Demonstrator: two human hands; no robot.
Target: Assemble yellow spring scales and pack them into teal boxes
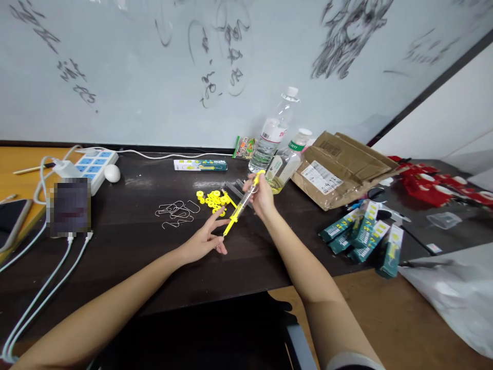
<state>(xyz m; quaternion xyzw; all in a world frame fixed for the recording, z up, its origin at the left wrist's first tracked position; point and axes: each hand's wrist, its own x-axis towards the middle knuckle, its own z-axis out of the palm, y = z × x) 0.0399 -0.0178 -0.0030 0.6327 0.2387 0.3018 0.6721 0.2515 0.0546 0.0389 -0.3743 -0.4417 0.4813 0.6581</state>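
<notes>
Held at a slant over the desk is a spring scale (242,206) with a clear tube and yellow ends. My right hand (262,198) is closed around its upper end. At its lower yellow tip is my left hand (206,240), fingertips gripping the thin end while the other fingers spread out. Just behind lies a pile of small yellow plastic caps (214,198). Several metal hooks (175,211) lie in a tangle left of the pile. Clear tubes (233,189) are partly hidden behind my right hand.
One spring scale box (200,165) lies at the back; several more boxes (364,231) are heaped at right. Two bottles (269,136) stand near a cardboard package (339,164). Left are a power strip (96,167), white egg-shaped object (112,173), cabled device (70,208) and phone (13,221).
</notes>
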